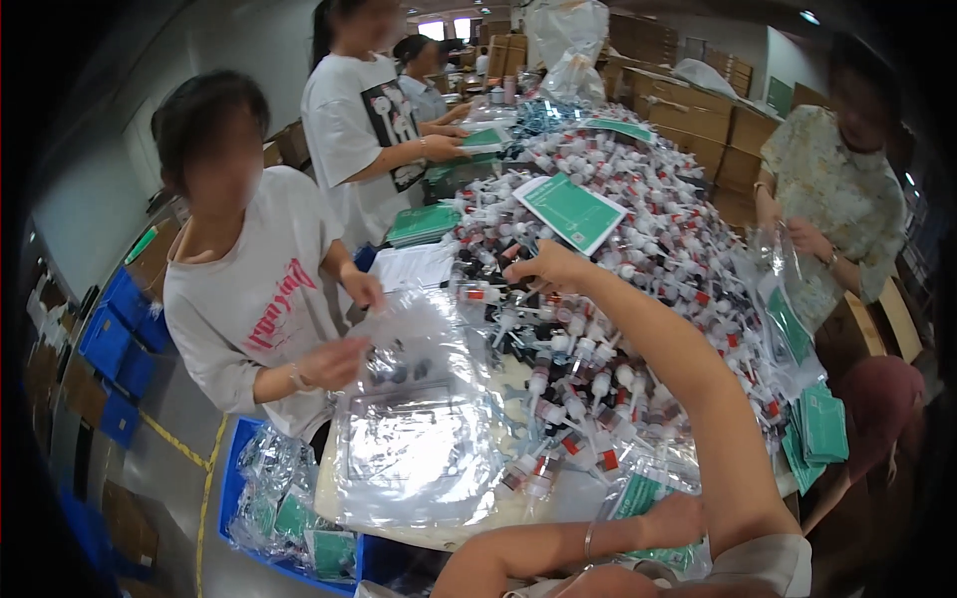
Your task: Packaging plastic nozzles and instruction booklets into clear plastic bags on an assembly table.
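My right arm stretches across the table, and my right hand is over the left side of a heap of small bottles with white nozzles and red, white or black parts. Its fingers look apart, with no held thing visible. Close to my body, my left hand is curled at a clear plastic bag and appears to grip it. A green booklet shows inside this bag; the hand partly covers it. Just beyond my right hand, a green-and-white booklet lies on the heap.
Clear bags lie flat at left, where a person handles one. A blue bin below holds filled bags. Green booklets are stacked at the far left; others lie at the right edge. Another person holds a bag at right.
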The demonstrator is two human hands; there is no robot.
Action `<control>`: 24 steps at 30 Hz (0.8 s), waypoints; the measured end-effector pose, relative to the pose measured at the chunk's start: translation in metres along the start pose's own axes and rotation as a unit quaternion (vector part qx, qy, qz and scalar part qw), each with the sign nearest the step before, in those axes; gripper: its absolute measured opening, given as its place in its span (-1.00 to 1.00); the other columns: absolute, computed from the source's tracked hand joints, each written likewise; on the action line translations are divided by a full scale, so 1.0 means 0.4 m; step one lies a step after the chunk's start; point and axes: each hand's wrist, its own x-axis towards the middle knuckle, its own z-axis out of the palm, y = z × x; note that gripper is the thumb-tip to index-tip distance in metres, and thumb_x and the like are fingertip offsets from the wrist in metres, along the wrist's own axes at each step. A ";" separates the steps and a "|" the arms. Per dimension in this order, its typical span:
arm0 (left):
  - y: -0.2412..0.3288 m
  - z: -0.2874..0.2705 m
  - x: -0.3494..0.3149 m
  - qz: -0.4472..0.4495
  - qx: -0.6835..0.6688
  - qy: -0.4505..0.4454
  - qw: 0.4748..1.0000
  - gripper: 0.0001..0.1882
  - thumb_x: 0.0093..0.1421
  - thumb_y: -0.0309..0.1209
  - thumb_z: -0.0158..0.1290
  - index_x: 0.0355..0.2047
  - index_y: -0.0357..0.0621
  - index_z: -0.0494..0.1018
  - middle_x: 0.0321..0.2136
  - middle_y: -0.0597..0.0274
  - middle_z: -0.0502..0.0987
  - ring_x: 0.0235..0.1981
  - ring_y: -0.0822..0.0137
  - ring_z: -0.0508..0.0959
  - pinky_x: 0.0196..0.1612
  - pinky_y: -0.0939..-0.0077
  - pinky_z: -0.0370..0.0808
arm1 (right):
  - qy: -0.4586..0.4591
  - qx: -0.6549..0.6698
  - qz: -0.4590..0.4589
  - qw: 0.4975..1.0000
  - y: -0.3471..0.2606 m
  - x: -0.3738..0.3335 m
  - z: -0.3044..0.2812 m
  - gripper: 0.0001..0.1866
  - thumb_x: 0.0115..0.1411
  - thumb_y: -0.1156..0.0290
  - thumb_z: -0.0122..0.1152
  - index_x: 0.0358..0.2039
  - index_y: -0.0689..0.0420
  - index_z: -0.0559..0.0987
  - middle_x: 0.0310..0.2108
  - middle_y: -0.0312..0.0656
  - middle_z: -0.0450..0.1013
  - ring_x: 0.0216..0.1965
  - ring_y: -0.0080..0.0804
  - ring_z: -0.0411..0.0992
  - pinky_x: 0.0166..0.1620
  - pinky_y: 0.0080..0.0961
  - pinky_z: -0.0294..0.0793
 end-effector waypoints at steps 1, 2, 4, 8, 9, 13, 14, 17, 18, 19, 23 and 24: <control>0.015 -0.019 -0.008 0.014 -0.005 -0.009 1.000 -0.70 0.03 -0.43 -0.08 -0.21 -0.29 0.42 -0.28 -0.11 0.51 -0.50 0.01 0.53 -0.44 0.23 0.48 | -0.002 0.058 0.009 0.998 -0.011 -0.047 -0.020 -0.55 -0.06 0.41 0.31 -0.11 0.12 0.45 -0.54 -0.30 0.45 -0.75 -0.74 0.06 -0.72 -0.71 -0.06; 0.029 -0.030 -0.014 -0.014 0.001 0.039 0.999 -0.63 0.03 -0.44 -0.06 -0.12 -0.27 0.36 -0.20 -0.10 0.49 -0.47 -0.03 0.53 -0.44 0.18 0.48 | -0.002 0.098 0.003 0.995 -0.023 -0.110 -0.031 -0.56 -0.04 0.40 0.31 -0.11 0.12 0.43 -0.54 -0.32 0.43 -0.76 -0.74 0.08 -0.74 -0.72 -0.04; 0.024 -0.019 -0.022 -0.011 -0.006 0.114 0.993 -0.49 0.03 -0.44 -0.05 0.04 -0.22 0.23 -0.09 -0.08 0.43 -0.46 -0.06 0.53 -0.45 0.12 0.47 | 0.022 0.129 0.009 0.991 -0.026 -0.250 -0.042 -0.55 -0.03 0.42 0.29 -0.09 0.13 0.41 -0.53 -0.31 0.43 -0.75 -0.74 0.08 -0.75 -0.73 -0.04; 0.009 -0.040 -0.014 -0.049 -0.053 0.076 0.994 -0.40 0.03 -0.46 -0.10 0.14 -0.16 0.15 -0.09 -0.14 0.42 -0.41 -0.08 0.52 -0.36 0.12 0.48 | 0.030 0.222 0.040 0.974 0.025 -0.560 -0.071 -0.49 0.01 0.48 0.26 -0.01 0.12 0.31 -0.48 -0.22 0.41 -0.76 -0.71 0.07 -0.76 -0.74 -0.06; 0.016 -0.057 -0.009 -0.065 -0.066 0.077 0.993 -0.40 0.02 -0.47 -0.12 0.14 -0.16 0.16 -0.11 -0.15 0.43 -0.37 -0.10 0.51 -0.30 0.11 0.47 | 0.027 0.248 0.041 0.967 0.051 -0.643 -0.075 -0.49 0.01 0.48 0.27 -0.02 0.11 0.32 -0.49 -0.23 0.41 -0.76 -0.71 0.06 -0.76 -0.73 -0.06; 0.059 -0.147 -0.001 -0.121 -0.123 0.047 0.984 -0.33 -0.02 -0.56 -0.11 0.18 -0.13 0.09 -0.09 -0.22 0.40 -0.22 -0.11 0.48 -0.21 0.21 0.44 | 0.125 0.246 0.049 0.960 0.144 -0.953 -0.019 -0.71 0.03 0.42 0.24 -0.22 0.11 0.42 -0.59 -0.28 0.36 -0.80 -0.77 0.05 -0.75 -0.77 -0.08; 0.090 -0.170 0.020 -0.112 -0.125 0.028 0.985 -0.33 -0.02 -0.56 -0.11 0.18 -0.13 0.09 -0.09 -0.22 0.40 -0.22 -0.11 0.48 -0.21 0.21 0.44 | 0.121 0.269 0.077 0.952 0.177 -1.024 -0.011 -0.77 0.03 0.39 0.24 -0.29 0.12 0.43 -0.64 -0.33 0.32 -0.80 -0.78 0.04 -0.76 -0.78 -0.10; 0.150 -0.194 0.037 -0.209 -0.207 -0.017 0.956 -0.29 -0.04 -0.61 -0.12 0.21 -0.17 0.05 -0.01 -0.23 0.34 -0.15 -0.11 0.46 -0.18 0.24 0.43 | 0.130 0.305 0.142 0.933 0.266 -1.140 0.017 -0.86 0.05 0.36 0.20 -0.41 0.10 0.46 -0.73 -0.40 0.24 -0.79 -0.81 0.04 -0.77 -0.82 -0.14; 0.157 -0.186 0.039 -0.156 -0.139 0.041 0.977 -0.29 -0.04 -0.61 -0.13 0.21 -0.19 0.03 0.02 -0.24 0.31 -0.14 -0.13 0.45 -0.17 0.23 0.43 | 0.151 0.310 0.141 0.928 0.262 -1.165 0.034 -0.86 0.05 0.36 0.20 -0.42 0.11 0.46 -0.71 -0.38 0.28 -0.78 -0.79 0.06 -0.77 -0.80 -0.11; 0.165 -0.184 0.040 -0.100 -0.069 0.100 0.987 -0.29 -0.03 -0.62 -0.13 0.21 -0.21 0.02 0.04 -0.25 0.29 -0.13 -0.14 0.45 -0.17 0.23 0.43 | 0.170 0.313 0.141 0.924 0.257 -1.183 0.046 -0.86 0.04 0.37 0.20 -0.43 0.12 0.47 -0.69 -0.36 0.31 -0.77 -0.77 0.08 -0.76 -0.78 -0.07; 0.209 -0.175 0.049 -0.007 -0.003 0.115 0.993 -0.28 0.00 -0.68 -0.17 0.24 -0.11 0.00 0.14 -0.18 0.20 -0.35 0.14 0.50 -0.32 0.50 0.42 | 0.199 0.260 0.215 0.920 0.279 -1.191 0.067 -0.80 0.03 0.37 0.22 -0.37 0.17 0.46 -0.58 -0.31 0.39 -0.74 -0.71 0.15 -0.75 -0.73 0.02; 0.224 -0.177 0.055 -0.010 -0.002 0.112 0.994 -0.28 0.00 -0.68 -0.17 0.24 -0.11 0.00 0.14 -0.18 0.20 -0.35 0.14 0.50 -0.32 0.50 0.42 | 0.159 0.222 0.233 0.933 0.296 -1.176 0.060 -0.76 0.02 0.37 0.22 -0.30 0.18 0.45 -0.53 -0.29 0.41 -0.74 -0.69 0.17 -0.75 -0.70 0.04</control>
